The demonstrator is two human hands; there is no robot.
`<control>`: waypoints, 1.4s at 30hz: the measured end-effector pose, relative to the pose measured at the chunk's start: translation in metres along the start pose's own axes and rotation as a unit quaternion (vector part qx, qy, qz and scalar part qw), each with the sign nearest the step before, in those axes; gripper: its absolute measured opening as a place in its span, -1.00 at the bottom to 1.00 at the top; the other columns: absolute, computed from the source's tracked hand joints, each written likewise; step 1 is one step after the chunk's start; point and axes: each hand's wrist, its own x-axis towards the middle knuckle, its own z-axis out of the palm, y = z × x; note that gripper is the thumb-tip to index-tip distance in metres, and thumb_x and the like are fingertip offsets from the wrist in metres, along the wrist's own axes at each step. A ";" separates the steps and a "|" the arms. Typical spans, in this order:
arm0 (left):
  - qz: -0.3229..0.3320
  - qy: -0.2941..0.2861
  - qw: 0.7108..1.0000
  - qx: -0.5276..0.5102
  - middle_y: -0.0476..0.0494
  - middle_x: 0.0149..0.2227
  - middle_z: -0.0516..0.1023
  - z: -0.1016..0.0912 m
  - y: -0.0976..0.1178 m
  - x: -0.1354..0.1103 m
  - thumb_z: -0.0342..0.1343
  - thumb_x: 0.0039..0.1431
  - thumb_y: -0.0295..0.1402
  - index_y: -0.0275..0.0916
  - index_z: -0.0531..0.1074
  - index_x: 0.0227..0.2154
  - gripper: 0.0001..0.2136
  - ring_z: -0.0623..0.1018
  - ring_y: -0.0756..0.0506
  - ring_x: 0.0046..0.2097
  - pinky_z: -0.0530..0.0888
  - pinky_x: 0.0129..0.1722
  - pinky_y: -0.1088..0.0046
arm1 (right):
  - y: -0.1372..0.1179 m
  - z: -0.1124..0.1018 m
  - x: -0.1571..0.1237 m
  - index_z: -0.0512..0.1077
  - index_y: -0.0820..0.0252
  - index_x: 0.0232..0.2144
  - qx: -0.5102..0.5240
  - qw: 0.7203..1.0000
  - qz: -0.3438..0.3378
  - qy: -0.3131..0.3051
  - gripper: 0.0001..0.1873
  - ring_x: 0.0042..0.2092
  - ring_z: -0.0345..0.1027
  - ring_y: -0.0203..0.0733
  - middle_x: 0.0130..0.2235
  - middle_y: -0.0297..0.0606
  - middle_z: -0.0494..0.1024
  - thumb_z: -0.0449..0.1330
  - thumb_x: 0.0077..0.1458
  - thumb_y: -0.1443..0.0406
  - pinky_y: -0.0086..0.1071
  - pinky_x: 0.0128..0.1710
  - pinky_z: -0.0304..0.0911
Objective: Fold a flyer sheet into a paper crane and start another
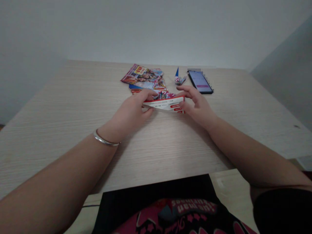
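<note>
Between my two hands is a folded printed paper sheet (163,104), white with red marks on the near face and a colourful print along its far edge. My left hand (129,112), with a silver bangle on the wrist, pinches the sheet's left end between thumb and fingers. At the right end, my right hand (198,109) grips it with the thumb in front and the fingers behind. Just beyond lies a pile of glossy printed leaflets (143,76). A small folded paper figure (179,80) with a blue pointed tip stands behind the right hand.
A phone (200,82) with a lit screen lies at the back right of the pale wood table (156,149). A wall (156,32) rises behind the table's far edge. My lap in dark printed clothing is at the near edge.
</note>
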 end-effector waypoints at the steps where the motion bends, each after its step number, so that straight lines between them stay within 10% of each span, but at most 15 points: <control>1: -0.005 0.004 1.000 -0.002 -0.14 -0.01 0.66 0.001 -0.002 0.000 0.16 0.15 -0.48 -0.21 0.43 0.09 -0.59 0.65 -0.13 -0.04 0.57 -0.01 0.32 | -0.004 0.000 0.000 0.36 0.06 0.23 -0.020 1.000 -0.020 0.001 -0.36 0.12 0.51 0.08 0.11 -0.13 0.61 0.31 0.15 0.03 0.07 0.22 0.38; 26: 0.035 -0.038 0.963 -0.266 -0.18 -0.05 0.71 0.009 -0.009 -0.002 0.18 0.24 -0.45 -0.18 0.28 0.21 -0.52 0.70 -0.13 0.02 0.63 0.04 0.30 | 0.000 -0.010 0.007 0.54 -0.02 0.00 -0.145 0.968 -0.193 -0.074 -0.71 0.06 0.47 -0.01 0.06 -0.16 0.58 0.26 0.22 0.26 -0.07 0.03 0.43; 32: 0.056 -0.091 0.988 -0.112 -0.31 0.24 0.55 0.002 -0.003 -0.003 0.21 0.21 -0.40 -0.22 0.20 0.36 -0.34 0.56 -0.24 0.24 0.45 0.27 0.09 | 0.003 -0.009 0.006 0.52 0.03 0.00 -0.150 0.962 -0.223 -0.051 -0.68 0.07 0.46 -0.02 0.05 -0.15 0.57 0.25 0.20 0.34 -0.08 0.06 0.41; 37: 0.102 -0.144 0.984 -0.014 -0.26 0.08 0.67 -0.003 0.001 -0.001 0.17 0.22 -0.40 -0.26 0.19 0.36 -0.36 0.55 -0.28 0.22 0.09 0.42 -0.21 | 0.007 -0.008 0.007 0.48 0.07 0.02 -0.148 0.975 -0.154 -0.056 -0.57 0.02 0.46 0.05 -0.02 -0.16 0.60 0.30 0.06 0.37 -0.03 0.06 0.37; 42: 0.120 -0.145 0.980 0.068 -0.33 0.13 0.61 -0.004 0.004 0.001 0.14 0.18 -0.40 -0.31 0.36 0.24 -0.47 0.55 -0.31 0.18 0.36 0.28 -0.02 | 0.010 -0.014 0.009 0.50 0.09 -0.30 -0.177 0.969 -0.160 -0.062 -0.82 -0.12 0.46 0.00 -0.22 -0.22 0.60 0.22 0.05 0.44 -0.11 -0.07 0.36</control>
